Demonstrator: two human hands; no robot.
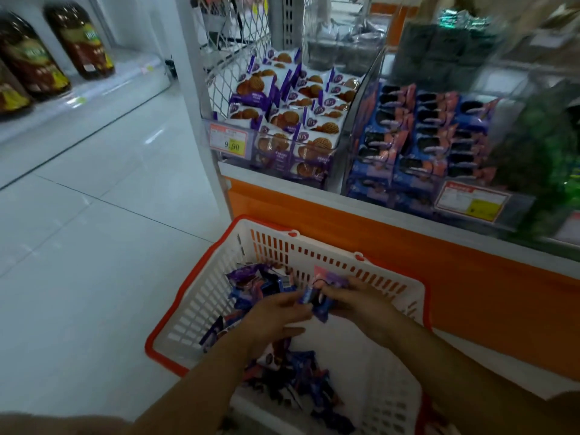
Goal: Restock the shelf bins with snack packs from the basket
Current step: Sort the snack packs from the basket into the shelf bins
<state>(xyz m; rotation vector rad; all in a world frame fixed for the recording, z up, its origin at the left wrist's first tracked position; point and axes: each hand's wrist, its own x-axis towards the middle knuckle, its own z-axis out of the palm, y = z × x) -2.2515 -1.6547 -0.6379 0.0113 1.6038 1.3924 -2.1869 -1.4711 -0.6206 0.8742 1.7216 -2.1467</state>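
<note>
Blue-and-pink snack packs (317,298) held over the white basket (276,230).
My right hand (356,304) wraps the bundle; my left hand (276,313) pinches its near edge. Long axis seems to run away from me, pink end toward the shelf bin (518,205). Risk: the loose stack slips apart on lifting, dropping packs.

Dark brown plastic bottles (78,42), green-yellow labels, on low white shelf (103,95) left of white upright post (196,98). White tiled floor (94,246) at post's foot. White diamond-mesh wire panel (232,45) right of post.
</note>
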